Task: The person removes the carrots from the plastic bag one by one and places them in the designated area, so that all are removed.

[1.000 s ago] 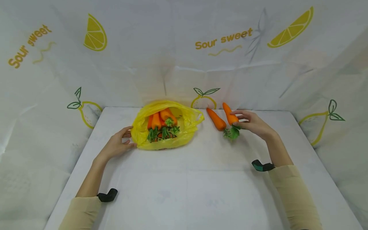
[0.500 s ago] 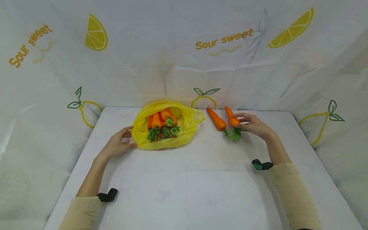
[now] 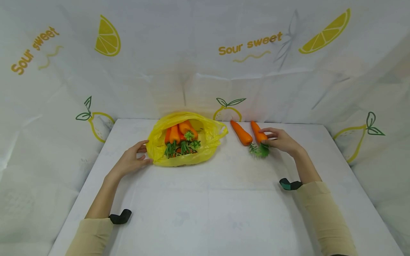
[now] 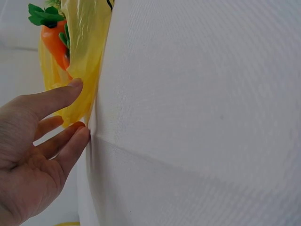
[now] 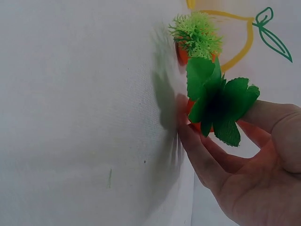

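A yellow plastic bag (image 3: 205, 156) lies on its side at the back of the table, its mouth facing the front. Inside it several orange carrots (image 3: 174, 135) show their green tops. At the bag's left side my left hand (image 3: 131, 160) touches the plastic with fairly straight, spread fingers; its thumb rests against the bag in the left wrist view. My right hand (image 3: 281, 140) holds a carrot (image 3: 257, 131) with broad green leaves (image 5: 221, 103), fingers and thumb around its thick end. Just left of it lies another carrot (image 3: 241, 133) with feathery greens (image 5: 196, 35).
The white table (image 3: 205, 213) ends at the back against a white cloth wall (image 3: 179, 42) printed with lemons and lettering. Each wrist wears a small dark camera mount, one on the left (image 3: 120, 217) and one on the right (image 3: 290, 184).
My right hand has lowered the carrot and brought it slightly toward the front, so it now lies alongside the other carrot. The left hand and the bag have stayed in place.
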Demonstrator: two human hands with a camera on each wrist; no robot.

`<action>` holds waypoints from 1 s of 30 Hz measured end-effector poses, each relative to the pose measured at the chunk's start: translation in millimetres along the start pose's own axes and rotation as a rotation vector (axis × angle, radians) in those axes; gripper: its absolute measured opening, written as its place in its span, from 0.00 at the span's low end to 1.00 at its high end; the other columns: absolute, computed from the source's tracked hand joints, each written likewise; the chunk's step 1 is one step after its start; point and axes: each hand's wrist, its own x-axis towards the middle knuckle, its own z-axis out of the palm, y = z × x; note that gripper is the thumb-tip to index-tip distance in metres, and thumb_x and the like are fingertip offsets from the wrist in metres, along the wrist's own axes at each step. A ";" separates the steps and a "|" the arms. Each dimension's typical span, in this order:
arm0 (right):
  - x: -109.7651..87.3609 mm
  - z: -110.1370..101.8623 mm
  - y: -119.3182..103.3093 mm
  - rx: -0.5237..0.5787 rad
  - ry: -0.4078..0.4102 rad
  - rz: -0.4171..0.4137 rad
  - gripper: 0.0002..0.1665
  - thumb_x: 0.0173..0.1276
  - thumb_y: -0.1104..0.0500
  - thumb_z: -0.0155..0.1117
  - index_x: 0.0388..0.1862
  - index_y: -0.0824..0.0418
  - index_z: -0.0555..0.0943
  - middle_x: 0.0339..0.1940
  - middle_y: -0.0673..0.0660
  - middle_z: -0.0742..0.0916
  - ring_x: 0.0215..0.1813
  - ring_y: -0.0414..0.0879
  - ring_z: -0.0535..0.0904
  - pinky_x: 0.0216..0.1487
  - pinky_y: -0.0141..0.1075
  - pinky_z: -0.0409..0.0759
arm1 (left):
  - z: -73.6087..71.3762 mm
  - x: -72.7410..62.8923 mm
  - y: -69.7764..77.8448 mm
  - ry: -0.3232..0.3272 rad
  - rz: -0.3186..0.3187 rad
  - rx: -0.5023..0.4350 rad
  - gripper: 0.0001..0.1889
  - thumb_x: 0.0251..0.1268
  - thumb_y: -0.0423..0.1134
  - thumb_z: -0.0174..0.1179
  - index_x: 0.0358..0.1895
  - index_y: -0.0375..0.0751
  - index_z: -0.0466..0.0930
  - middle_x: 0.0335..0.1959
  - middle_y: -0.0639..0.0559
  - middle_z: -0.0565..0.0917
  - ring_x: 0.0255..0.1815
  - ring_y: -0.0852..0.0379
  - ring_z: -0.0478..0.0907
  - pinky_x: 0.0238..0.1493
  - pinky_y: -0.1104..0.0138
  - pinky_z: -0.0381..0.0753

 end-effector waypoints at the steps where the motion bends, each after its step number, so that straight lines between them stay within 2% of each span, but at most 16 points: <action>1: -0.2 0.5 -0.4 -0.007 0.005 -0.002 0.30 0.84 0.56 0.62 0.79 0.64 0.72 0.80 0.76 0.73 0.79 0.75 0.70 0.76 0.69 0.76 | -0.1 0.0 0.0 0.000 0.003 0.003 0.44 0.71 0.40 0.74 0.84 0.33 0.60 0.74 0.27 0.77 0.74 0.30 0.77 0.69 0.45 0.85; 22: 1.5 6.7 -0.2 -0.036 0.026 0.027 0.28 0.85 0.61 0.59 0.79 0.65 0.72 0.81 0.75 0.71 0.79 0.76 0.70 0.77 0.69 0.75 | 0.7 0.8 -2.9 0.005 -0.016 0.011 0.44 0.71 0.37 0.73 0.85 0.35 0.59 0.75 0.28 0.76 0.75 0.31 0.77 0.70 0.45 0.84; 30: -1.4 3.6 -7.1 -0.053 0.034 -0.021 0.28 0.85 0.60 0.57 0.79 0.68 0.72 0.78 0.77 0.75 0.76 0.77 0.74 0.73 0.67 0.80 | 0.9 1.8 -4.7 0.004 -0.018 0.009 0.44 0.71 0.37 0.73 0.85 0.35 0.60 0.76 0.29 0.76 0.75 0.32 0.77 0.71 0.45 0.84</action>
